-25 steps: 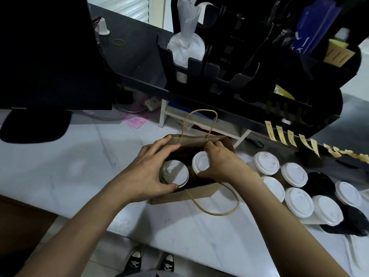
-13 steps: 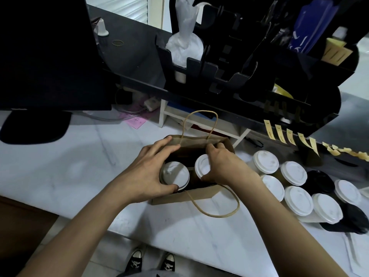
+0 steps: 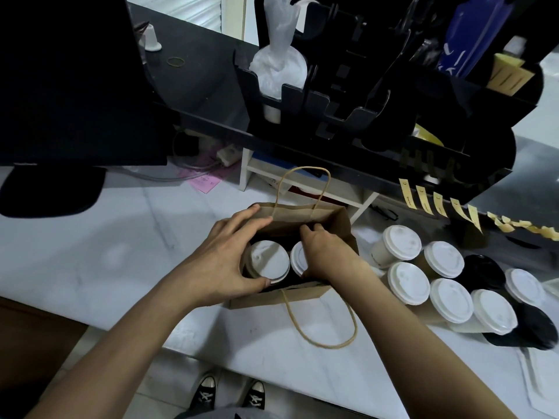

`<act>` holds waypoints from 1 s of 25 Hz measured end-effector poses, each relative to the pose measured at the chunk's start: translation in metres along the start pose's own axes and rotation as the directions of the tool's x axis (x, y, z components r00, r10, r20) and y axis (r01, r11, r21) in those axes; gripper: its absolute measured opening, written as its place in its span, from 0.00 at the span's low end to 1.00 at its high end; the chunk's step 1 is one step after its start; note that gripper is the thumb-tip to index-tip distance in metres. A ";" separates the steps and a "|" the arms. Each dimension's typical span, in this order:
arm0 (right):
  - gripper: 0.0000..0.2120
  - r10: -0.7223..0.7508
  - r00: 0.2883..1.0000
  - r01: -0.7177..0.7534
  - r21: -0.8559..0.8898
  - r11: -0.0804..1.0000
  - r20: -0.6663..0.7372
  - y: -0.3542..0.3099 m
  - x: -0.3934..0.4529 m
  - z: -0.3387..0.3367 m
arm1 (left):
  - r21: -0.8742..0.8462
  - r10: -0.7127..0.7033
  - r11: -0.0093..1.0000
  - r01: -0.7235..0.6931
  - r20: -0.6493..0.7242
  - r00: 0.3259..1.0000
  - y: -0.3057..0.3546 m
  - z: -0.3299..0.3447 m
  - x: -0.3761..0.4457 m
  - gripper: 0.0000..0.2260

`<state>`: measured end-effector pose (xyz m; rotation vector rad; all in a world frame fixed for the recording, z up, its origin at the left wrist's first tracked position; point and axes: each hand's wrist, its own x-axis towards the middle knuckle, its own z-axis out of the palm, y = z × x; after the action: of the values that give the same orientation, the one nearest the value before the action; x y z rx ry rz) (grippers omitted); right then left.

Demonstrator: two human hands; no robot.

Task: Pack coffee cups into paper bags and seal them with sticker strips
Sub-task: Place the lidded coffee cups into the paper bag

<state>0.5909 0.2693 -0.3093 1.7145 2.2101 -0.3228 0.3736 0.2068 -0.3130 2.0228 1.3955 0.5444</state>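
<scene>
The paper bag (image 3: pixel 329 220) stands open on the counter (image 3: pixel 90 252). The left hand (image 3: pixel 230 261) grips one white-lidded cup (image 3: pixel 269 263) inside it; the right hand (image 3: pixel 323 255) grips a second cup (image 3: pixel 298 260) beside the first. Further lidded cups (image 3: pixel 423 276) stand right of the bag.

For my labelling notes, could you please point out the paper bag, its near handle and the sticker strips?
paper bag (image 3: pixel 328 220): head view, far inner wall.
near handle (image 3: pixel 323 343): head view, loop's bottom curve.
sticker strips (image 3: pixel 423 201): head view, second strip's middle.

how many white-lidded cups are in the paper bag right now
2. One cup on the bag's left side, gripped by the left hand; the other cup beside it, mostly covered by the right hand. More may be hidden underneath.
</scene>
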 end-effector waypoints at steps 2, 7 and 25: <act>0.35 0.001 1.000 -0.001 -0.003 1.000 0.005 -0.002 0.003 0.003 | -0.003 -0.001 1.000 0.001 0.000 1.000 -0.001 0.000 0.000 0.45; 0.38 0.021 0.999 -0.025 0.134 0.991 0.034 0.007 -0.006 -0.002 | -0.019 0.012 1.000 -0.012 0.016 1.000 -0.002 -0.001 0.000 0.44; 0.15 0.453 0.814 -0.195 0.564 0.803 -0.364 0.050 -0.102 0.015 | -0.025 0.195 0.981 -0.194 0.112 0.974 -0.003 0.008 0.018 0.39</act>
<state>0.6642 0.1849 -0.2829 2.6982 2.1883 -0.4518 0.3827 0.2221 -0.3207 2.1578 1.1312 0.5108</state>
